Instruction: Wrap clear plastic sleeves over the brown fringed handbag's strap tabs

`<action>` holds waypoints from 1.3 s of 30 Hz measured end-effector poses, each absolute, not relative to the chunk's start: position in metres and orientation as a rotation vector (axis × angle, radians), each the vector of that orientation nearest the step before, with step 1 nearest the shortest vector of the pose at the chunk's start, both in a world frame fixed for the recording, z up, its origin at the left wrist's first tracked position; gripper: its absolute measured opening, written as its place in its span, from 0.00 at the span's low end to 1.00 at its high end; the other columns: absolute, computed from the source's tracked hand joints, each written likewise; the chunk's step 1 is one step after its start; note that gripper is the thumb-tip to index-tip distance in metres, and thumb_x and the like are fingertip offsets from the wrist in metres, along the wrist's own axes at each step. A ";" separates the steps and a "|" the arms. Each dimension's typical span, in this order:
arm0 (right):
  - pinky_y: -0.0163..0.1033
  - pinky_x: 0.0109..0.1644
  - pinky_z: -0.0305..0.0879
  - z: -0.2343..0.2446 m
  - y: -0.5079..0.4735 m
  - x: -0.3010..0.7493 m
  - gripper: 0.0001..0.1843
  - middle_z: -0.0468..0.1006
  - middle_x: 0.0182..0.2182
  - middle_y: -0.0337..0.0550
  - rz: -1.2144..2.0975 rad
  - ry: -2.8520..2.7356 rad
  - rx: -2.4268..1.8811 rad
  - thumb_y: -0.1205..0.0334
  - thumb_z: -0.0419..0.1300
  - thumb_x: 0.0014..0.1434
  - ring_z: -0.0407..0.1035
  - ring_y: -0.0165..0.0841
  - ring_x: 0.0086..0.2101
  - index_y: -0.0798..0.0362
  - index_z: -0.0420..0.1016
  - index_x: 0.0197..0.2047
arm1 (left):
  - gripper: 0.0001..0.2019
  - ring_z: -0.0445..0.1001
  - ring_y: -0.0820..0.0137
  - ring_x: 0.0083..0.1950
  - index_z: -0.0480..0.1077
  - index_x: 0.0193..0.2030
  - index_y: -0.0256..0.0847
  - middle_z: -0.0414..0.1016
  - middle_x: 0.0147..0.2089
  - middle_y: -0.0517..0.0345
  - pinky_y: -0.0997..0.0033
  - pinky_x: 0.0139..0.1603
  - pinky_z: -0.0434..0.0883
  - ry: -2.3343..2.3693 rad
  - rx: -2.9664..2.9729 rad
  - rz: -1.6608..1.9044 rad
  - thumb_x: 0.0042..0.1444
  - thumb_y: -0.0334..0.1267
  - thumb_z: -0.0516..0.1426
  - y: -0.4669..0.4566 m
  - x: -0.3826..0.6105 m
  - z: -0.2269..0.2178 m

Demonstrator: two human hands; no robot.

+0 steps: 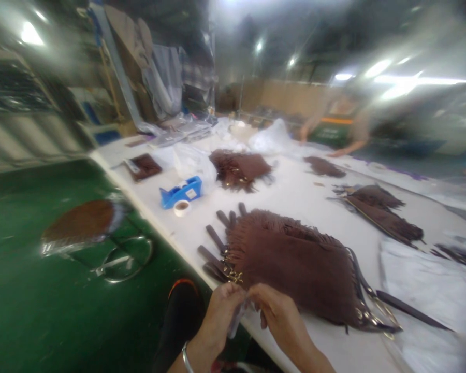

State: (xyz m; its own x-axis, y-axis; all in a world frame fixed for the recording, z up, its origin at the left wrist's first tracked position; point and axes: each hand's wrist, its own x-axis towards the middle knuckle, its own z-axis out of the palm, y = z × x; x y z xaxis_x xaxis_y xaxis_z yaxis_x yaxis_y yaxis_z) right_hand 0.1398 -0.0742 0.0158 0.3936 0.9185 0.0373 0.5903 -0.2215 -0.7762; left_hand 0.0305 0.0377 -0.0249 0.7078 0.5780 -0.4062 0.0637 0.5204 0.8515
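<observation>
My left hand (217, 316), with a silver bangle at its wrist, is closed at the table's near edge. My right hand (277, 313) meets it there, its fingers pinched together. Between them is a small piece of clear plastic (235, 325), blurred, its lower end hanging below my left fingers. Just beyond my hands lies a brown fringed bag (295, 259), flat on the table. Gold-coloured clasps (235, 275) and dark strap ends (209, 254) stick out at its left side. A longer strap with metal rings (373, 305) rests at its right end.
The white table (159, 207) holds a blue tape dispenser (182, 191), a tape roll (181, 207) and more brown fringed pieces (241, 168). White wrapping (423, 290) lies at right. A round stool (79, 223) stands left. Another person (334, 124) is across the table.
</observation>
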 end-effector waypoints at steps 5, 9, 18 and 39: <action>0.30 0.29 0.56 0.021 -0.071 0.137 0.16 0.68 0.28 0.34 0.478 -1.419 -2.097 0.77 0.47 0.56 0.64 0.26 0.23 0.49 0.70 0.37 | 0.06 0.63 0.76 0.22 0.68 0.27 0.38 0.68 0.21 0.63 0.75 0.25 0.57 0.748 1.001 0.343 0.49 0.36 0.59 0.038 0.031 -0.022; 0.30 0.27 0.53 0.022 -0.070 0.132 0.18 0.70 0.29 0.35 0.405 -1.458 -2.205 0.78 0.47 0.54 0.64 0.26 0.21 0.48 0.70 0.39 | 0.07 0.62 0.76 0.23 0.67 0.27 0.39 0.66 0.22 0.64 0.76 0.25 0.57 0.756 1.065 0.363 0.50 0.38 0.59 0.039 0.032 -0.025; 0.31 0.27 0.51 0.025 -0.069 0.132 0.16 0.75 0.30 0.35 0.329 -1.478 -2.264 0.77 0.48 0.55 0.67 0.27 0.23 0.47 0.68 0.39 | 0.06 0.64 0.76 0.23 0.69 0.29 0.39 0.70 0.22 0.62 0.76 0.26 0.58 0.788 1.167 0.417 0.53 0.38 0.58 0.033 0.027 -0.031; 0.32 0.27 0.60 -0.009 -0.076 0.109 0.14 0.77 0.26 0.37 0.276 -1.009 -2.252 0.52 0.47 0.67 0.72 0.32 0.23 0.49 0.67 0.36 | 0.12 0.63 0.74 0.24 0.70 0.28 0.36 0.69 0.23 0.60 0.75 0.27 0.58 0.912 1.084 0.476 0.52 0.44 0.59 0.013 0.028 -0.029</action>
State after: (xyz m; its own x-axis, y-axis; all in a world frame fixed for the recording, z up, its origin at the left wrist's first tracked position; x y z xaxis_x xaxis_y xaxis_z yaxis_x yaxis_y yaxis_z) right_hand 0.1090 -0.0757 -0.0094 0.6819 0.7283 0.0678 0.5922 -0.4953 -0.6356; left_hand 0.0281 0.0134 -0.0292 0.5625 0.7264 -0.3949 0.0914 0.4201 0.9029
